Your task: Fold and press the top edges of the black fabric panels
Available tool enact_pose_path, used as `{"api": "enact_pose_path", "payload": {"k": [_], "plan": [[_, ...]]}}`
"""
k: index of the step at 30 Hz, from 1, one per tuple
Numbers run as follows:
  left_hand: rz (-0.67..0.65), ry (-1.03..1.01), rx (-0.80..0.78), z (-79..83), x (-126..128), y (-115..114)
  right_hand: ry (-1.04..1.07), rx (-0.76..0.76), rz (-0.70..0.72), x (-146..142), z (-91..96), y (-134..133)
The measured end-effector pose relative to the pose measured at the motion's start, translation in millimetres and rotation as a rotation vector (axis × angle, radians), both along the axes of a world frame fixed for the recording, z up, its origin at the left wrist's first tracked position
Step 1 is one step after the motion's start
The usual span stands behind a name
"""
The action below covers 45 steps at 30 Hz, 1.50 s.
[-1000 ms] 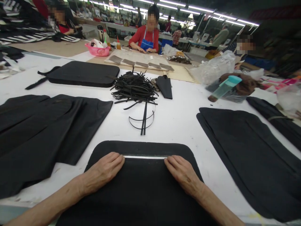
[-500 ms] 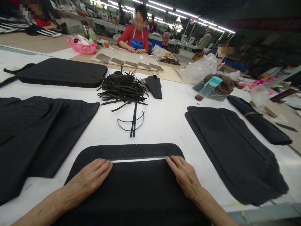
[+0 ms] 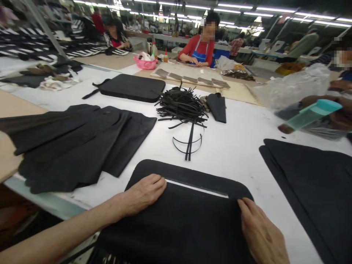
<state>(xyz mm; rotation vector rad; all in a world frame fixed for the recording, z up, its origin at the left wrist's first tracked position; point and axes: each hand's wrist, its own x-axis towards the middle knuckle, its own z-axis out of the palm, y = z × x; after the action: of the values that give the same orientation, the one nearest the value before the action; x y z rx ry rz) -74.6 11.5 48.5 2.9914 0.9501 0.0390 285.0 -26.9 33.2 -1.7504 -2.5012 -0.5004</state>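
A black fabric panel [image 3: 192, 223] with rounded far corners lies in front of me, its near end at the table's edge. A narrow white strip [image 3: 196, 188] crosses it near the far edge; whether this is tape or a slot showing the table I cannot tell. At the strip's left end, my left hand [image 3: 145, 194] is closed, fingertips gripping the black fabric. My right hand [image 3: 260, 227] pinches the fabric just beyond the strip's right end, its thumb hidden. Past the panel lie thin black strips [image 3: 188, 146] and a heap of black strips [image 3: 183, 106].
Black fabric pieces [image 3: 74, 143] spread on the left, and more black panels [image 3: 316, 183] lie at right. A black padded stack [image 3: 132, 87] sits farther back. A teal-capped bottle [image 3: 310, 115] rests beside plastic bags [image 3: 297, 86]. A person in red [image 3: 199, 49] works across the table.
My view has swung left, so the table's things sit farther right. The panel now lies at a slant, and my right hand has shifted off the strip's end towards the panel's right edge.
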Motion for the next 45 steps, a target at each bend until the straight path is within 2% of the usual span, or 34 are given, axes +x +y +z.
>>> {"api": "enact_pose_path", "payload": {"k": [2, 4, 5, 8, 10, 12, 16, 18, 22, 28, 35, 45], "plan": [[-0.007, 0.01, -0.017, 3.5, 0, 0, 0.052, 0.001, -0.023, -31, 9.5, 3], [-0.006, 0.013, -0.012, 4.4, 0, 0, 0.183, -0.057, 0.102, -74, 18.4, 9], [-0.003, 0.013, -0.001, 3.8, 1, -1, 0.245, -0.135, 0.176, -97, 21.1, 13], [-0.004, 0.011, 0.04, -0.5, 1, -1, 0.319, -0.307, 0.331, -154, 19.8, 26], [-0.016, -0.004, 0.051, -3.9, -1, -1, 0.297, -0.343, 0.399, -172, 13.4, 32], [0.004, -0.055, 0.024, -6.9, -6, 0, 0.277, -0.336, 0.43, -177, 6.4, 34], [0.202, -0.22, -0.045, -11.8, -24, -1, 0.266, -0.318, 0.423, -172, 0.4, 32], [0.247, -0.245, -0.045, -13.1, -31, -3, 0.245, -0.326, 0.411, -172, 1.6, 31], [0.232, -0.197, -0.032, -11.0, -36, -6, 0.185, -0.335, 0.405, -178, 6.1, 33], [0.203, -0.137, -0.034, -7.7, -35, -4, 0.088, -0.263, 0.413, -186, 8.9, 36], [0.259, -0.184, -0.022, -12.6, -36, -7, 0.077, -0.274, 0.415, -189, 12.1, 40], [0.284, -0.191, -0.089, -13.4, -36, -8, 0.041, -0.294, 0.436, -193, 15.8, 42]]}}
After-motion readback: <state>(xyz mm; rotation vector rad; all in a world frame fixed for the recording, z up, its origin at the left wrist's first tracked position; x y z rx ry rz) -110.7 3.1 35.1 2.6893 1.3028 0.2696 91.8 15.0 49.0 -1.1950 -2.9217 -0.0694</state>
